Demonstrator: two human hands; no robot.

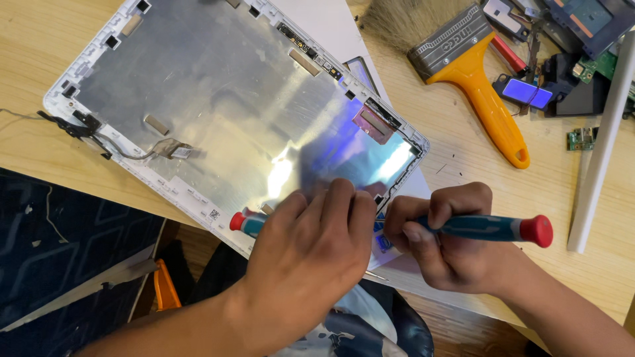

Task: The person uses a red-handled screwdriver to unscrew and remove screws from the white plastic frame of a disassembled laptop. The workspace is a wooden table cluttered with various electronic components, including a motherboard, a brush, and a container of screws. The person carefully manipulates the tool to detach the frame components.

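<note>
We note the left hand (317, 238) flat, fingers together, pressing the white laptop lid (218, 99) at the desk's (40, 39) near edge, right hand (440, 231) clamped on a teal screwdriver (489, 228), a second screwdriver (248, 221) beneath our left hand, orange brush (476, 73) at the far edge.

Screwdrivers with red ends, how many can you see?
2. One screwdriver is gripped in the right hand. The other screwdriver lies under the left hand, on the white panel's near edge. Clutter could hide more.
</note>
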